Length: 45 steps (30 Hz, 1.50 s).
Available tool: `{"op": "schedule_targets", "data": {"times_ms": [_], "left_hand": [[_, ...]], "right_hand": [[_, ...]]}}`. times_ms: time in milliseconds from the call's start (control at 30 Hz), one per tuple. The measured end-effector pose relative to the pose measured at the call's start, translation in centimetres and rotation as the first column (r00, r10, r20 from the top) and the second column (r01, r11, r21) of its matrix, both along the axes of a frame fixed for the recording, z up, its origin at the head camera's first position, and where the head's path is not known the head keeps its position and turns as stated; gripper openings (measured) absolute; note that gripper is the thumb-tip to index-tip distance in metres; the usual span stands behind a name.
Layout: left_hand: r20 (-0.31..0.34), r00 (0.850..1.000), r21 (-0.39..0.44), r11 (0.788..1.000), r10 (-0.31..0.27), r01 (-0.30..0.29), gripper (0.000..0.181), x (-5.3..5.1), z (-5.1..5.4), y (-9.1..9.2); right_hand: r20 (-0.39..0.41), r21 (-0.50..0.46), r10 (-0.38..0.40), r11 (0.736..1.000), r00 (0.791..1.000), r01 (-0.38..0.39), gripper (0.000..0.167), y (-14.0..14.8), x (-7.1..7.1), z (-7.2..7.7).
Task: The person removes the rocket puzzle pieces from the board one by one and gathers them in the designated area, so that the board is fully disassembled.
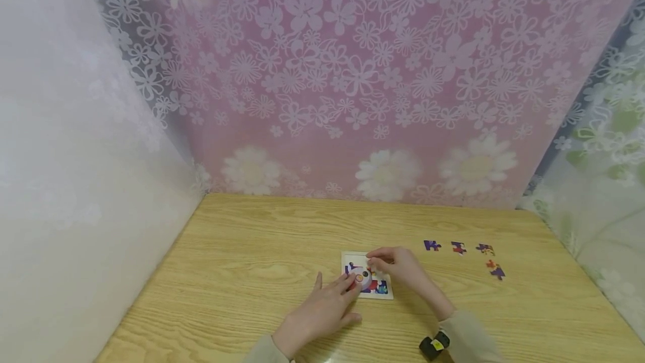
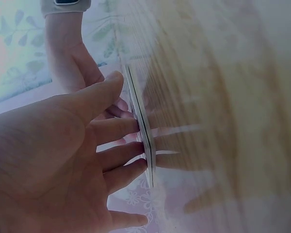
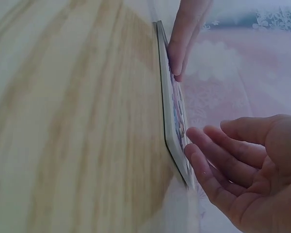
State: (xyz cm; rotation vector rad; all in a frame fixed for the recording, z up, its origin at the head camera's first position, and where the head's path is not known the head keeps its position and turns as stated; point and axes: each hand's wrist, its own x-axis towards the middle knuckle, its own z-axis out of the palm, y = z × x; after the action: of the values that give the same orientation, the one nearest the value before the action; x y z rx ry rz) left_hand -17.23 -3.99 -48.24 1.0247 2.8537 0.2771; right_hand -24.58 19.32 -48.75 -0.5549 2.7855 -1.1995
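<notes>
Two-handed work on a white-bordered jigsaw board, lying on a wood-grain tabletop. The left hand rests its extended fingers on the board's picture; the right hand reaches over the far right part (a black device sits at its wrist). Well to the right lie four loose jigsaw pieces: three in a row, one nearer the viewer. Background: pink flower-patterned curtain.

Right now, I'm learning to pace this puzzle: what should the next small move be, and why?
I'd probably press gently with the right hand before reaching away: its fingertips are at the puzzle board, the left hand has fingers on it, and the four loose pieces lie apart on the table, so they can likely wait.
</notes>
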Motion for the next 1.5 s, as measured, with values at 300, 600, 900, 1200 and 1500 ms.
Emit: {"op": "schedule_targets", "data": {"times_ms": [300, 600, 900, 1200, 1500], "left_hand": [[-0.016, 1.0, -0.002, 1.0, 0.001, -0.001, 0.065, -0.11, -0.25, 0.12], [-0.018, 1.0, -0.003, 1.0, 0.008, -0.008, 0.067, -0.1, -0.2, 0.12], [-0.011, 1.0, 0.009, 1.0, 0.0, 0.001, 0.063, 0.05, -0.19, 0.16], [-0.028, 1.0, -0.009, 1.0, 0.012, -0.012, 0.064, 0.25, 0.32, 0.2], [-0.043, 0.999, -0.009, 1.0, 0.006, -0.006, 0.063, 0.2, -0.04, 0.18]], "right_hand": [[0.013, 0.031, -0.004, 1.0, 1.0, 0.004, 0.024, -0.28, 0.1, -0.01], [0.033, 0.026, 0.001, 1.0, 0.999, -0.002, 0.025, -0.22, 0.09, -0.03], [0.04, 0.024, 0.012, 1.0, 0.999, -0.013, 0.025, -0.24, 0.11, -0.02], [0.043, 0.038, 0.005, 0.999, 0.999, -0.007, 0.023, -0.62, 0.1, -0.06], [0.022, 0.003, 0.045, 0.999, 0.999, -0.045, 0.021, -0.44, -0.12, -0.3]]}}
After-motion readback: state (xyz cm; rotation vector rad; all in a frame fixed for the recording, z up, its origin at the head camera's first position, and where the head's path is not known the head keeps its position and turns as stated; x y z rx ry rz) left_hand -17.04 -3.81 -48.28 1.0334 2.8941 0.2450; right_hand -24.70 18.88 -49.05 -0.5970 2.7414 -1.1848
